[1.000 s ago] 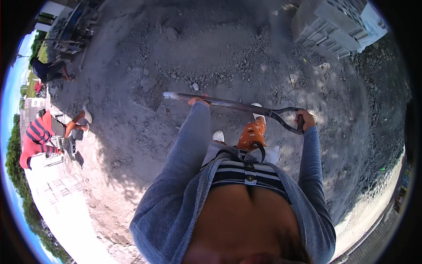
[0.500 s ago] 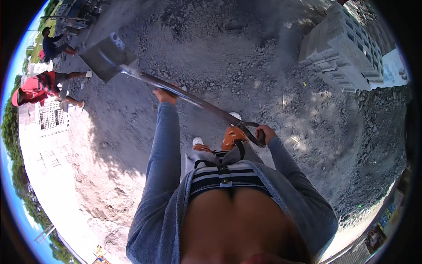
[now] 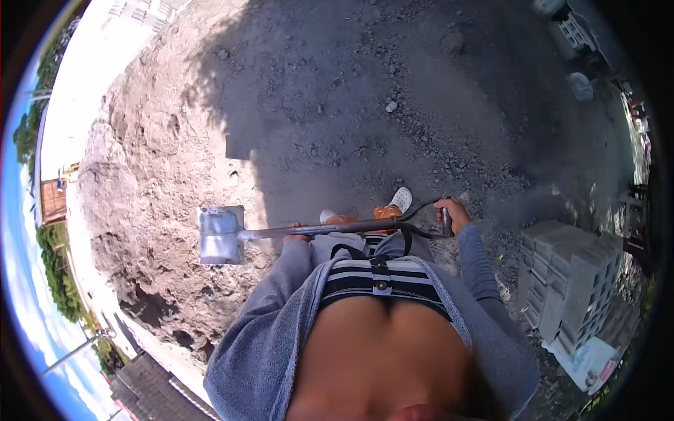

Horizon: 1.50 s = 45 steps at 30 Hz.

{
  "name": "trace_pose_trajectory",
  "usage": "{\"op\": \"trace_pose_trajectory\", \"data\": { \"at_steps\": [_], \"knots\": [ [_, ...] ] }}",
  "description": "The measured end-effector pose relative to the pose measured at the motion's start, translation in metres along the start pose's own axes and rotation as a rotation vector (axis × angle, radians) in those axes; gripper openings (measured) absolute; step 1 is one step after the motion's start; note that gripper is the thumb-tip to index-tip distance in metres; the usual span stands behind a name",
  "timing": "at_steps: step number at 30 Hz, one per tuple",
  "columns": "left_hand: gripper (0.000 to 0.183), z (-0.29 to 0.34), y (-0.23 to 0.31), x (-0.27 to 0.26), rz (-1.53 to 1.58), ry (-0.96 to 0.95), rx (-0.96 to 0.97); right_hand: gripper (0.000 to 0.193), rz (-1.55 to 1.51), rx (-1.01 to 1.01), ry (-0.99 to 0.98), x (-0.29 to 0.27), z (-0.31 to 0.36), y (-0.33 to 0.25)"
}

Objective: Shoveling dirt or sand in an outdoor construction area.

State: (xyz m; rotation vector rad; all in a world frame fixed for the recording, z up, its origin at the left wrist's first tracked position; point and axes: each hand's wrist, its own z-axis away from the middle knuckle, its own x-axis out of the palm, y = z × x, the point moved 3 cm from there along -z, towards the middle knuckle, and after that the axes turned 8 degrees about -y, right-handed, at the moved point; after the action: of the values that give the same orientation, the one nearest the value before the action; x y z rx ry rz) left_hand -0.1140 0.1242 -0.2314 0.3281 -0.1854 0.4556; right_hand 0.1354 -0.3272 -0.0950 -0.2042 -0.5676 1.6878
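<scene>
A long-handled shovel [image 3: 316, 229] lies crosswise in front of my body, its square metal blade [image 3: 222, 236] out to the left over sunlit dirt. The blade looks bare and catches the light. My left hand [image 3: 297, 234] is wrapped round the shaft partway along, the fingers partly hidden by it. At the right end, my right hand [image 3: 455, 214] grips the crossbar of the forked D-shaped handle [image 3: 426, 219]. Both of my feet, in white shoes [image 3: 401, 199], stand just beyond the shaft.
Rough, lumpy sunlit earth [image 3: 154, 189] rises at the left. Shaded gravelly ground [image 3: 309, 105] stretches ahead. Grey hollow concrete blocks [image 3: 565, 274] are stacked at the right, with a white sack [image 3: 586, 361] beside them. More blocks [image 3: 144, 379] stand at the lower left.
My body has turned left. The shovel swung from pointing forward-left to lying level across me, and its blade came nearer. The two people at the left are out of view; both hands kept their grip.
</scene>
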Motion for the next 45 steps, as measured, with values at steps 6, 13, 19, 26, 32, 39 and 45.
{"op": "trace_pose_trajectory", "data": {
  "at_steps": [6, 13, 19, 26, 32, 39, 45],
  "knots": [
    [0.036, 0.015, 0.068, -0.088, 0.391, 0.121, 0.102, 0.011, 0.292, 0.135, -0.31, 0.171, -0.017, -0.06],
    [0.062, -0.036, 0.174, -0.199, 0.654, 0.247, 0.134, 0.01, 0.474, 0.284, -0.467, 0.387, -0.002, -0.001],
    [0.075, -0.038, 0.287, -0.214, 0.723, 0.24, 0.115, 0.013, 0.44, 0.379, -0.553, 0.536, 0.009, 0.051],
    [0.105, -0.055, 0.472, -0.137, 0.653, -0.054, 0.26, 0.016, 0.479, 0.256, -0.7, 0.72, 0.018, 0.083],
    [0.094, -0.121, 0.687, -0.126, 0.567, -0.178, 0.632, 0.014, 0.389, 0.3, -0.826, 0.915, 0.037, 0.146],
    [0.081, -0.084, 0.883, -0.138, 0.383, -0.122, 0.841, 0.006, 0.535, 0.369, -1.17, 1.216, 0.048, 0.32],
    [0.036, 0.028, 0.939, -0.091, -0.395, 0.299, 1.374, 0.015, 0.313, 0.377, -1.04, 1.39, 0.046, 0.453]
  ]
}}
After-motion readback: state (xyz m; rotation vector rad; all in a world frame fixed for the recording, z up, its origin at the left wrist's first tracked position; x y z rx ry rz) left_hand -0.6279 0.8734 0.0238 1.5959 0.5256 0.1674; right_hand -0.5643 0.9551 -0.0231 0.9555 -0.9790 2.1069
